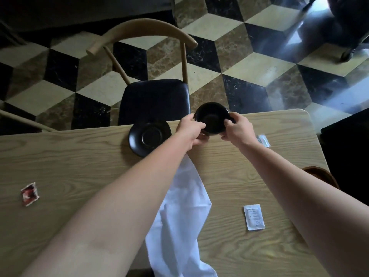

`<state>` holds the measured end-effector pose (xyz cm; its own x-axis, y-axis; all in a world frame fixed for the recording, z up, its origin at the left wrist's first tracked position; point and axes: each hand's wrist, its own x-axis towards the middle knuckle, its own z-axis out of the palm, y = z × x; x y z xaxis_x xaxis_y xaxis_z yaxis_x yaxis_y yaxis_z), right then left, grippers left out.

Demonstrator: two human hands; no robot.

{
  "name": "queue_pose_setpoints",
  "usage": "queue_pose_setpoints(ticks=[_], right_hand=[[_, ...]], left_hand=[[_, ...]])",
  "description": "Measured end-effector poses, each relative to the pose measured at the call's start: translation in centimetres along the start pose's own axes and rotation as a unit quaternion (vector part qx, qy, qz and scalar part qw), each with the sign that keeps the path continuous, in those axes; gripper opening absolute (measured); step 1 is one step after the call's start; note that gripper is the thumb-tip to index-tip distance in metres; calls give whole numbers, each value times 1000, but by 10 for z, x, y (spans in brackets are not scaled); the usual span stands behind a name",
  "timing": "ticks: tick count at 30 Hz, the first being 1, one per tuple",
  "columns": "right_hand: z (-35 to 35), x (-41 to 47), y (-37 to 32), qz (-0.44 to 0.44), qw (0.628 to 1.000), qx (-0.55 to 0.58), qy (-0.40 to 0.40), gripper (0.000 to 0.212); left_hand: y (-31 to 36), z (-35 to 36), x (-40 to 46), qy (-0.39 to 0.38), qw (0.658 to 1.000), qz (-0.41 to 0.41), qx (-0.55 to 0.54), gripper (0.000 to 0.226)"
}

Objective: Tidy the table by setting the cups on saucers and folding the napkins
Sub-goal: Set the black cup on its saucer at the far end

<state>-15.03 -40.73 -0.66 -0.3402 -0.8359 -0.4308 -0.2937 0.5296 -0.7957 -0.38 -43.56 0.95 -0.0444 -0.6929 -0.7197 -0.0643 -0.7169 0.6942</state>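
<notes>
Two bare hands meet at the far edge of the wooden bench (79, 166), and both have a grip on the one black cup (212, 119): the left hand (192, 130) clasps its left side and the right hand (237, 131) clasps its right side, near the handle. The cup stands upright, its mouth open to the camera; whether it rests on the bench or is lifted I cannot tell. One black saucer (148, 136) lies bare just to the cup's left, apart from it. One white napkin (183, 216) lies unfolded and rumpled between the forearms. Three small packets lie scattered: one red packet (29, 193) far left, one white packet (254, 216) near right, one clear packet (264, 140) beside the right hand. One chair (153, 100) stands beyond the bench.
</notes>
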Motion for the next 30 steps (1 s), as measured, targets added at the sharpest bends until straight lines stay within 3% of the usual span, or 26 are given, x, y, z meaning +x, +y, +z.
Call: queue_pose_setpoints(ticks=[6, 12, 18, 30], right_hand=[[67, -11, -52, -16, 998, 13, -62, 23], [124, -30, -78, -26, 993, -2, -113, 24], [156, -43, -74, -18, 991, -30, -128, 33], [164, -46, -62, 29, 989, -46, -136, 32]], left_hand=[[23, -93, -10, 36, 997, 41, 63, 20], [19, -166, -10, 69, 996, 40, 45, 12], [0, -189, -8, 124, 991, 43, 38, 36], [-16, -196, 0, 117, 992, 14, 40, 37]])
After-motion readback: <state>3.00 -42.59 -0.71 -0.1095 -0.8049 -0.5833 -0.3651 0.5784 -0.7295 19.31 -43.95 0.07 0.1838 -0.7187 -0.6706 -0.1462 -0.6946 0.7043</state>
